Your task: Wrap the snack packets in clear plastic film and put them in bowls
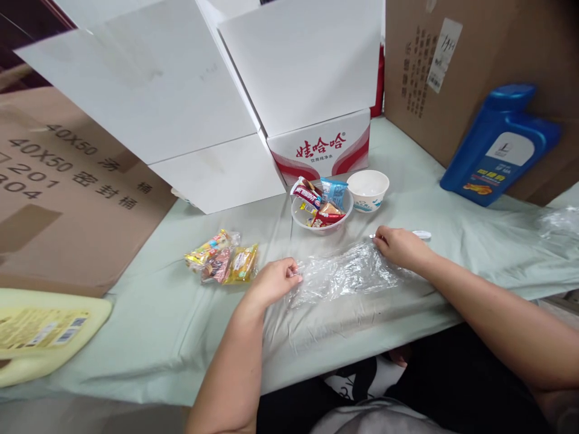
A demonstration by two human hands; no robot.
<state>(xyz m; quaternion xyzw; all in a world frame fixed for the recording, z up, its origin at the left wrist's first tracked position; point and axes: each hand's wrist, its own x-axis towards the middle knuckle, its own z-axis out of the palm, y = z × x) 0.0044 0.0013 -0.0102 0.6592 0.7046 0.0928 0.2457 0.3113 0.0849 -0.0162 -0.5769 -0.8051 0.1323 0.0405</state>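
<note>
A crinkled sheet of clear plastic film (339, 271) stretches between my two hands, low over the cloth near the table's front edge. My left hand (275, 278) pinches its left end, and my right hand (400, 246) grips the upper right part. Just past the film stands a clear plastic bowl (296, 214) with several wrapped snacks (325, 205) in it. A white paper bowl (368, 187) is beside it on the right. Left of my left hand lie several more wrapped snacks (221, 259). Partly behind my right hand rests a small white object (422, 235), its kind unclear.
White cartons (235, 163) are stacked at the back. Brown cardboard boxes stand left (67, 199) and right (425, 120). A blue bottle (497, 150) leans at the right, a pale yellow jug (49, 331) lies at the left, and crumpled plastic (561, 223) sits far right.
</note>
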